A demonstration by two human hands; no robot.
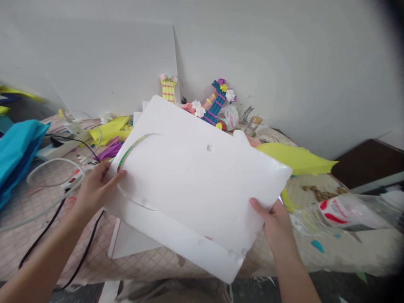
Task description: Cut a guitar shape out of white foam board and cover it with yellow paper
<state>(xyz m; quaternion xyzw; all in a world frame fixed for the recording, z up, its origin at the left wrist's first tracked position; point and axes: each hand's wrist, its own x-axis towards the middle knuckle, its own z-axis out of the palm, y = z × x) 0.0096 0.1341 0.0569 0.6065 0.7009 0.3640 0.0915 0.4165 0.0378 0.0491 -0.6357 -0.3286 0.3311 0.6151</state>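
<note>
Both hands hold a white foam sheet (189,181) tilted above the cloth-covered table. My left hand (101,185) is closed on its left edge, thumb on top. At the lower right edge my right hand (274,219) pinches it, thumb on top and fingers mostly hidden beneath. Near my left thumb a curved slit (129,153) runs through the sheet, with a strip of green showing in it. A small square dent (210,147) marks the upper middle. Under the sheet's lower left part lies another white board (132,242).
Crepe-paper figures (217,101) stand at the back by a large white board (120,63). Left are blue paper (22,151), a power strip (74,179) and loose cables. A plastic bottle (350,212), yellow paper (296,158) and a glass jar (253,125) lie or stand right.
</note>
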